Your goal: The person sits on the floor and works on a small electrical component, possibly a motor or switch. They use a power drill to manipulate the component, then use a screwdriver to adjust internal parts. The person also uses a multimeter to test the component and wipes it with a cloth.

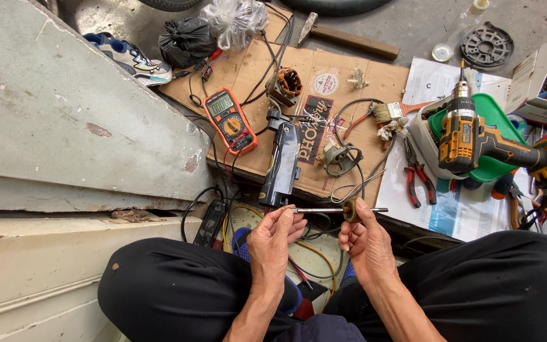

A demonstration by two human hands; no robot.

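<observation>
A thin metal shaft (324, 210) lies level between my two hands, above my knees. My left hand (275, 237) pinches its left end with fingertips. My right hand (363, 237) grips a small brown round part (350, 210) that sits on the shaft near its right end. Just beyond the shaft lies a dark tool housing (282, 166) on a flattened cardboard sheet (254, 76). An orange multimeter (229, 120) rests on the cardboard to the left, with its leads trailing toward me.
A motor stator (285, 85), brush (395, 111) and red-handled pliers (416, 174) lie on the cardboard and papers. A yellow cordless drill (476, 136) rests on a green lid over a white tub at right. A hammer (343, 38) lies at the back. Concrete step at left.
</observation>
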